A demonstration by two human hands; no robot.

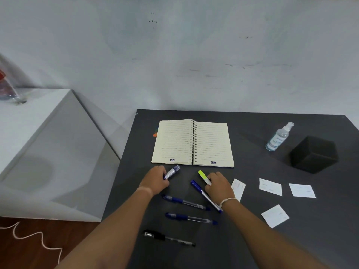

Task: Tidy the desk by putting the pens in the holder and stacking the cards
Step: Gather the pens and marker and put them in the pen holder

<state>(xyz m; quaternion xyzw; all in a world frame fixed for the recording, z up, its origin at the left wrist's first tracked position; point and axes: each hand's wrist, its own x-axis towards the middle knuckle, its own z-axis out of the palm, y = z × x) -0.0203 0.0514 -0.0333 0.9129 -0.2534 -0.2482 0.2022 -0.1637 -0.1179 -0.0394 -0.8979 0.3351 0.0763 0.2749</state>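
My left hand is closed around a blue marker just below the open notebook. My right hand grips a yellow-capped highlighter. A blue pen lies slanted partly under my right wrist. Two more blue pens and a black pen lie in a column on the dark desk nearer me. Several white cards lie spread to the right: one beside my right hand, two further right, another lower. The black square holder stands at the far right.
An open spiral notebook lies at the back middle of the dark desk. A clear spray bottle stands beside the holder. A white cabinet stands left of the desk, a wall runs behind, and wooden floor shows at bottom left.
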